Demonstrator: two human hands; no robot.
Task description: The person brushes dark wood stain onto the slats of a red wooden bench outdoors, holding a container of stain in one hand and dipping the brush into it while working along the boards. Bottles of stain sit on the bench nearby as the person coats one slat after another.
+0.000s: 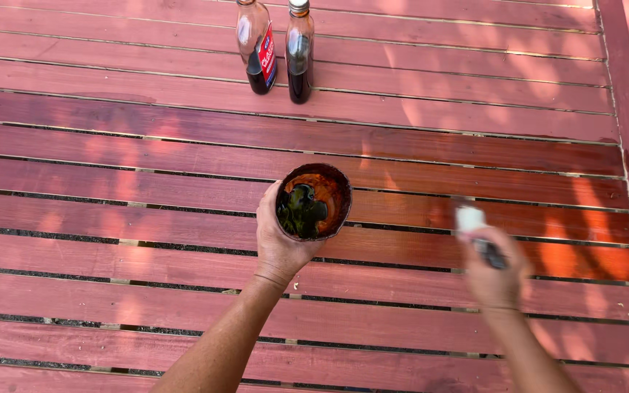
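I look down on a slatted wooden surface (402, 109) of reddish boards with narrow gaps between them. The boards across the middle band are darker and glossy, which reads as wet coating; the boards toward the near edge and the far edge are paler and matt. The right-hand border board runs along the right edge.

Two glass bottles stand upright near the far edge, just beside each other. The labelled bottle (256, 51) on the left carries a red label and holds dark liquid low down; the capped bottle (299, 54) on the right holds dark liquid to a higher level. I judge they are parked on the dry far boards to stay clear of the wet band.

My left hand (278, 244) grips a small round bowl (314, 201) from its near side, fingers wrapped around the wall. The bowl is held above the middle boards, tilted toward me, so its dark liquid and rust-stained inside show. I judge it is kept close for dipping.

My right hand (495, 280) is blurred, over the boards toward the right edge. Its fingers are closed on a brush (475, 229) with a pale tip pointing away from me.
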